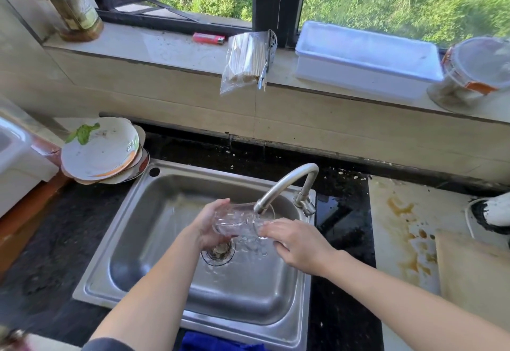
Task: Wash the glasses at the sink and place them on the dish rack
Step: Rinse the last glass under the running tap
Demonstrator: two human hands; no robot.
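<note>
Left grip: the left hand is curled round the base end of a clear glass, thumb on top, fingers beneath.
Right grip: the right hand pinches clear glass at the mouth end with curled fingertips. Whether this is the same glass or a second one cannot be determined.
Glass position: lying nearly on its side over the basin, mouth toward the faucet spout, just below the outlet and above the drain.
Step in hand: rinsing, by judgement; water is splashing round the glass.
Procedure: turn the glass slowly under the stream so water reaches the whole inner wall. Wet glass is slippery, so hold the base firmly. Keep the rim off the metal spout.
Hand pose: both forearms reach in from the near edge and converge over the middle of the sink, wrists roughly level, the right palm turned down.
Surroundings: dark counter round the sink; stacked used plates at its far left corner.
Dish rack: none identifiable in view.
</note>
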